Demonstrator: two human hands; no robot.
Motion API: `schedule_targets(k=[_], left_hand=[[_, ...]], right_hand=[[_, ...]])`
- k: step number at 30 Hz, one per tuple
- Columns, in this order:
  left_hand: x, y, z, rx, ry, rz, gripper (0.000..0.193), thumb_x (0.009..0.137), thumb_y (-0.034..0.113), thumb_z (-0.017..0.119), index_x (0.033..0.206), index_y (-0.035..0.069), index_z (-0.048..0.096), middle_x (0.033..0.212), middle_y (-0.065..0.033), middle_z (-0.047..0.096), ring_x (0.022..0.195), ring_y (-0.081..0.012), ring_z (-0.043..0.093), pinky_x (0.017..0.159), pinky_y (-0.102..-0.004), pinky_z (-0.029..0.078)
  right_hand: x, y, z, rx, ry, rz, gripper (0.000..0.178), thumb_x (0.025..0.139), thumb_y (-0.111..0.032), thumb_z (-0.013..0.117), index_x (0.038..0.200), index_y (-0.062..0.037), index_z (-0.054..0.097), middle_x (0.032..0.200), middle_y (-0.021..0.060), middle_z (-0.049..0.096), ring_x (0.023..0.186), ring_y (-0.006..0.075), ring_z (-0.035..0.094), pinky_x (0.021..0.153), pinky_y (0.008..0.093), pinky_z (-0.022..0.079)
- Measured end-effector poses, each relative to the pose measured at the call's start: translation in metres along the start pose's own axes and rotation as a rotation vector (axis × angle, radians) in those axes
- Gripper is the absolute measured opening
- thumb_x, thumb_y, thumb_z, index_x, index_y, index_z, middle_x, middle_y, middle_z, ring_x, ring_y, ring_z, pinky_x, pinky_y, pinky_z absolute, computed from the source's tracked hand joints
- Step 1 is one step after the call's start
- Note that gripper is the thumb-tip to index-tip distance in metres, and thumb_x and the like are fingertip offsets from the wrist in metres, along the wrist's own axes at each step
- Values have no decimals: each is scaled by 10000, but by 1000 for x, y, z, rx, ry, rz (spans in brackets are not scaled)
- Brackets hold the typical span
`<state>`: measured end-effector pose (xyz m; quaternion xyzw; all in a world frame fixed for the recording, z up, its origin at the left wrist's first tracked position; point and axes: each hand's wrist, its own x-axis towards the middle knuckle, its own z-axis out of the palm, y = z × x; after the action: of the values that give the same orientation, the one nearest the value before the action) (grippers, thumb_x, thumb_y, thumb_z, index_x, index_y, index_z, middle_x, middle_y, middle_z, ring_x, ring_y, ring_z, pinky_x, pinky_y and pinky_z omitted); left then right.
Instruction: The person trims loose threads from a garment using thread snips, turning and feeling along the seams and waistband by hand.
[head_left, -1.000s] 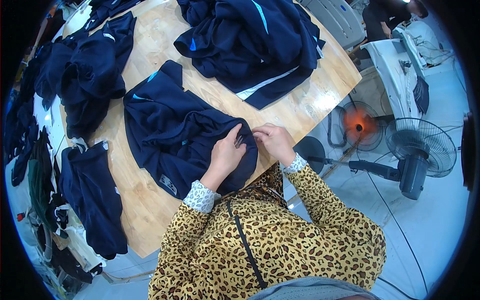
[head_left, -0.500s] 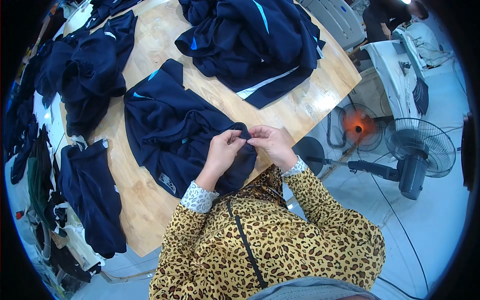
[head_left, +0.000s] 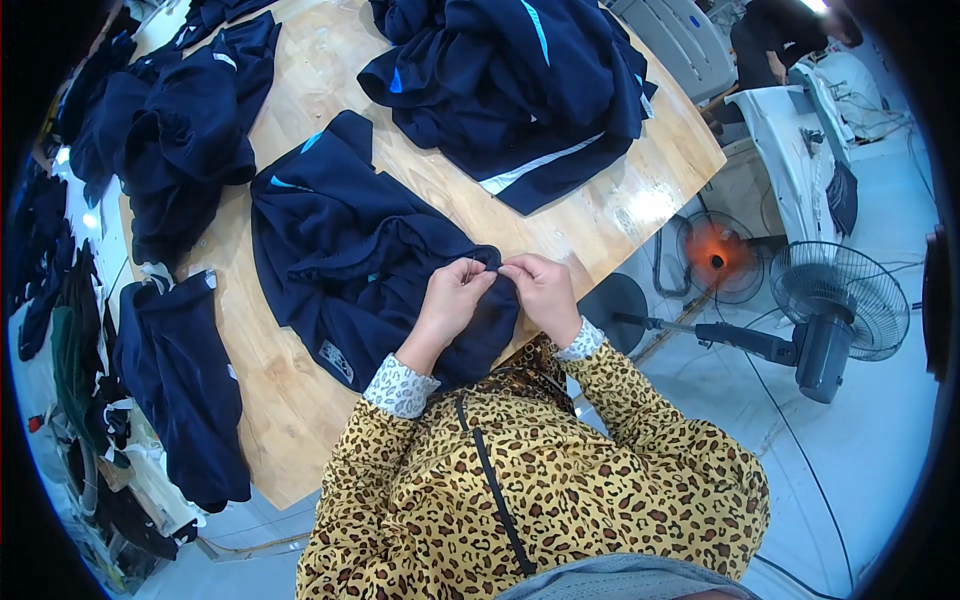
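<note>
A dark navy garment (head_left: 330, 230) with light blue accents lies bunched on the wooden table (head_left: 290, 430), its near end at the front edge by my body. My left hand (head_left: 453, 298) pinches the garment's edge with thumb and forefinger. Close beside it, my right hand (head_left: 541, 290) pinches the same edge, its fingertips almost meeting the left ones. Whether something small sits between the fingertips is too fine to make out. A pale printed label or patch (head_left: 337, 361) shows on the cloth left of my left hand.
A heap of navy garments (head_left: 510, 90) with white and blue stripes covers the table's far side. More navy clothes (head_left: 180, 140) lie at the left, one hanging piece (head_left: 185, 390) over the edge. A standing fan (head_left: 838, 310) is at the right. A person (head_left: 785, 45) bends at the far right.
My right hand has lowered slightly and its fingers have curled closer around the garment's edge. My left hand stays nearly in place, still pinching. The view has shifted a little.
</note>
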<state>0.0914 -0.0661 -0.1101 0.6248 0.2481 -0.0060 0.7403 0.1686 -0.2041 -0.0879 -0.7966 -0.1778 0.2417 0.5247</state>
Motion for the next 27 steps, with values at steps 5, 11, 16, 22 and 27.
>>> schedule_targets(k=[5,11,16,22,27], left_hand=[[4,-3,4,118,58,61,146,873,141,628,806,11,620,638,63,499,526,-11,386,445,-188,309],[6,-4,4,181,106,56,189,856,162,646,761,1,620,627,49,516,512,-23,387,436,-209,313],[3,5,3,70,80,-38,220,828,167,663,776,-42,619,595,-19,565,516,-64,470,477,-243,387],[0,12,2,30,64,-79,198,836,164,669,789,-22,621,605,17,556,502,-33,446,446,-213,363],[-1,13,3,33,55,-89,196,837,165,670,796,-21,624,615,18,561,502,-35,448,446,-213,367]], right_hand=[[2,0,3,-645,242,-605,66,778,-52,648,809,-15,602,723,133,608,670,295,599,582,342,468],[-2,-8,-6,-670,316,-721,63,806,-67,627,802,-31,575,728,104,564,663,242,574,598,332,452],[-3,12,-13,255,18,-38,86,904,-83,547,886,-1,567,758,15,564,700,93,518,633,252,429],[1,-4,-23,969,-135,280,107,943,-105,510,969,-10,553,857,48,608,769,99,558,721,229,453],[4,3,-29,655,-144,168,126,933,-128,535,976,-9,547,846,63,626,749,134,578,689,252,470]])
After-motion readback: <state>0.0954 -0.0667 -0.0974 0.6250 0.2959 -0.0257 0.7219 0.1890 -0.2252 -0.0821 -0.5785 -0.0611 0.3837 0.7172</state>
